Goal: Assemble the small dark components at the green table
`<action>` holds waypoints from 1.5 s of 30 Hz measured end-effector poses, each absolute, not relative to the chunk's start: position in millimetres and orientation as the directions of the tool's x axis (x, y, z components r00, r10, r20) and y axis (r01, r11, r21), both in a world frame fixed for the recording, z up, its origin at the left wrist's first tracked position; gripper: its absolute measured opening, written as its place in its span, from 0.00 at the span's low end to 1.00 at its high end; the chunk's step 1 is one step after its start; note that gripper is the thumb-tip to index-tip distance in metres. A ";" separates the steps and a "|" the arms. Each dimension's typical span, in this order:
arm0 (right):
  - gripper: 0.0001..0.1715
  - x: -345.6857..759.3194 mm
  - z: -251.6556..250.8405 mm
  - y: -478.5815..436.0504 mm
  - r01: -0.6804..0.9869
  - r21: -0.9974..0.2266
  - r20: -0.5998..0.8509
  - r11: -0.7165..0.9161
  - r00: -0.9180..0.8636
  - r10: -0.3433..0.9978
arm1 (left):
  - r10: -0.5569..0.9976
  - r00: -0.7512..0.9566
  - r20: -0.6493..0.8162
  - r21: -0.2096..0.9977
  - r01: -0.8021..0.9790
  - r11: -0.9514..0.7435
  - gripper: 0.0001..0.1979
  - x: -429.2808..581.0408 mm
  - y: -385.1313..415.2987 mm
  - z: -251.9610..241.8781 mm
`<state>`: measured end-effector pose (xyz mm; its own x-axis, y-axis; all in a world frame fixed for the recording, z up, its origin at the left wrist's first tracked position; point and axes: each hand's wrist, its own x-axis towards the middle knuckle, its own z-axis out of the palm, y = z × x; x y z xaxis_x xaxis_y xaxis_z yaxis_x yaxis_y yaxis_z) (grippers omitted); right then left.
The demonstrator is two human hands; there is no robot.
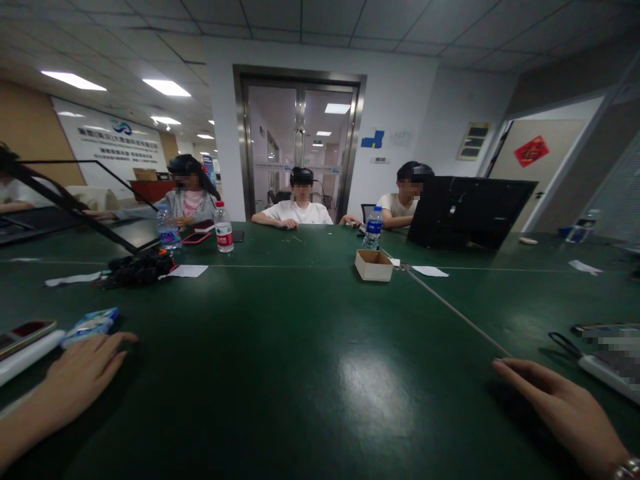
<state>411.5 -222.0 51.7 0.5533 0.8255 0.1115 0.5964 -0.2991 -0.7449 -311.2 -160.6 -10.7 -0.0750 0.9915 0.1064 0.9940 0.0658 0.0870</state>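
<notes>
My left hand (87, 367) rests palm down on the green table (280, 360), its fingers stretched out and holding nothing. Right beside its fingers lies a blue and white packet (93, 325). A white stick-like object (31, 357) and a phone (25, 337) are left of that packet. On the right side, my right hand (565, 407) lies low over the table with its fingers loosely extended and nothing visible in them. Some of its fingers are hidden underneath. Nearest to it is a white device with a dark loop strap (607, 373), beside a phone-like object (610, 333).
A small open cardboard box (374, 268) stands mid-table, near a blue-capped bottle (373, 230). Two more bottles, one red-capped (224, 233), stand left near dark cabled gear (143, 267). A black monitor (467, 213) is at right. Several people with headsets sit across.
</notes>
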 end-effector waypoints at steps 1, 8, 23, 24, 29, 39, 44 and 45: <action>0.17 411.4 52.8 -222.2 0.586 -0.749 0.103 -0.310 0.565 0.819 | 0.986 -0.050 0.159 0.078 0.996 0.038 0.18 -298.0 -157.3 -6.6; 0.18 420.9 45.9 -222.6 0.468 -0.826 0.032 -0.314 0.595 0.803 | 0.987 0.095 0.130 0.145 0.983 -0.114 0.21 -196.1 -122.0 16.6; 0.21 443.3 32.2 -213.5 0.449 -0.846 -0.055 -0.287 0.462 0.885 | 0.939 0.269 0.214 0.261 0.911 -0.321 0.19 2.8 -40.1 12.3; 0.22 444.6 31.7 -213.7 0.451 -0.843 -0.062 -0.292 0.458 0.887 | 0.936 0.274 0.222 0.269 0.905 -0.328 0.19 9.8 -39.7 12.2; 0.27 441.9 35.1 -217.9 0.400 -0.870 -0.061 -0.288 0.492 0.868 | 0.946 0.234 0.224 0.314 0.902 -0.298 0.19 17.3 -43.2 15.5; 0.15 313.4 82.9 -194.0 0.877 -0.397 0.692 0.270 0.094 0.715 | 0.970 0.119 0.212 0.425 0.883 -0.202 0.21 9.3 -45.2 19.9; 0.10 221.6 47.8 -117.8 0.691 -0.580 0.458 0.431 -0.161 0.874 | 0.974 0.119 0.192 0.617 0.757 -0.214 0.19 -12.9 -32.9 12.0; 0.11 206.0 37.4 -98.4 0.659 -0.655 0.366 0.370 -0.151 0.918 | 0.969 0.127 0.213 0.638 0.733 -0.236 0.21 -16.8 -29.8 9.1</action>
<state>206.0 -98.4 37.4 -0.1513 0.9182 0.3661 0.6588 0.3698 -0.6551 -16.8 -29.8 9.1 0.1267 0.9687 0.2134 0.7332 -0.2363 0.6376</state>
